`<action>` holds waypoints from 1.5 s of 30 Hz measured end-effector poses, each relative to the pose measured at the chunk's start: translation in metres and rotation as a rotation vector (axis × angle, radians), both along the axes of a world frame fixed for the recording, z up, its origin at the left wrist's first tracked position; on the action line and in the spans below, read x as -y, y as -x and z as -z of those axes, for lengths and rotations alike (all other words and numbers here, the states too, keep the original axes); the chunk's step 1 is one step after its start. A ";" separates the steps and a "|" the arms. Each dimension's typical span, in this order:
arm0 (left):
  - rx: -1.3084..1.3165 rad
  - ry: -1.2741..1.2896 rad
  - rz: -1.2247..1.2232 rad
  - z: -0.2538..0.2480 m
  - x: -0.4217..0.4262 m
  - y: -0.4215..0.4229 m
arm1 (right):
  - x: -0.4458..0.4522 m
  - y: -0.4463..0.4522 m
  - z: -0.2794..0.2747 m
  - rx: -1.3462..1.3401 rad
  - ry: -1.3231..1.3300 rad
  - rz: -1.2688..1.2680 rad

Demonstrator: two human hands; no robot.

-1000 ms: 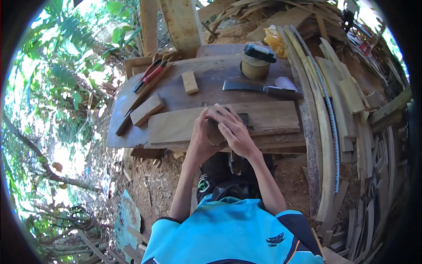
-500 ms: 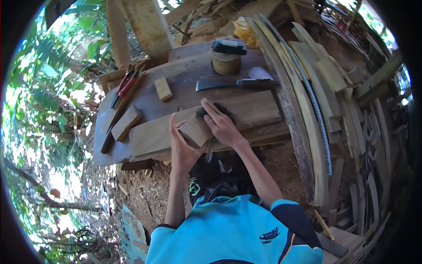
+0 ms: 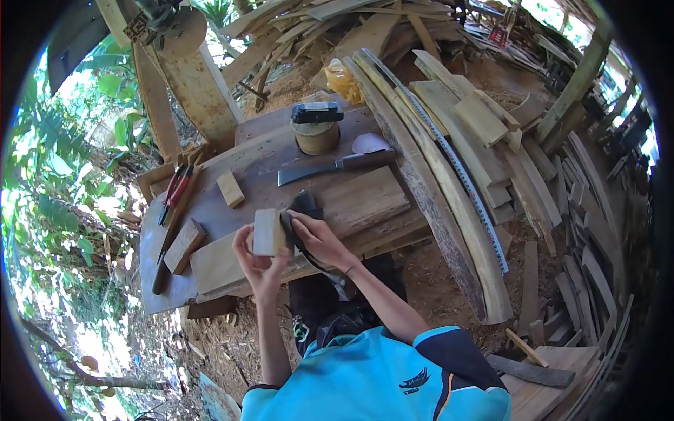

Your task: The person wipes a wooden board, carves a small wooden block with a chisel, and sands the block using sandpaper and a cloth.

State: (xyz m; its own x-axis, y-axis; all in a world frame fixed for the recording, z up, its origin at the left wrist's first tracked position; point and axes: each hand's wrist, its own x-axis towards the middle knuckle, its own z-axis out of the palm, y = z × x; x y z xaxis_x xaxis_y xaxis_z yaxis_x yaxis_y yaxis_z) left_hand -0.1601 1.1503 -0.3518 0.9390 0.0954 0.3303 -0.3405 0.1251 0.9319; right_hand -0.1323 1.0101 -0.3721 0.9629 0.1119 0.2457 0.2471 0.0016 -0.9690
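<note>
My left hand grips a small wooden block between thumb and fingers, holding it upright above the bench plank. Closed around a dark, limp sheet is my right hand; whether it is cloth or sandpaper I cannot tell. The sheet is against or very near the block's right side, and a strip of it hangs below. Under both hands lies a thick wooden plank. Beyond them rests a broad-bladed tool with a dark handle.
On the bench are two loose wood blocks, one farther back and another at left. Red-handled pliers lie at the left edge. A black object tops a round container. Long boards flank the right side.
The block has tipped up and moved left in my left hand. My right hand has gone from lying flat over the block to gripping the dark sheet beside it. The view has shifted too.
</note>
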 end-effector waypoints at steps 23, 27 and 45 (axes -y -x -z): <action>-0.468 0.788 -0.146 0.008 -0.023 0.007 | 0.013 -0.073 -0.058 0.386 0.690 0.153; -0.240 0.463 -0.183 0.001 -0.022 0.007 | 0.100 -0.081 -0.066 0.515 0.993 0.559; 0.041 -0.508 0.194 -0.023 -0.012 -0.033 | 0.181 -0.114 -0.023 0.055 0.954 0.263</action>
State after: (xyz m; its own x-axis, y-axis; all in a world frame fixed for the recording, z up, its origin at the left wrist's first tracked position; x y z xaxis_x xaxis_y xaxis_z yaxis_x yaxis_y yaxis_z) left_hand -0.1268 1.1624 -0.3285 0.9089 -0.2591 0.3268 -0.3934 -0.2730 0.8779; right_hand -0.0183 0.8288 -0.3492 0.9753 0.0711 0.2089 0.1728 -0.8348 -0.5227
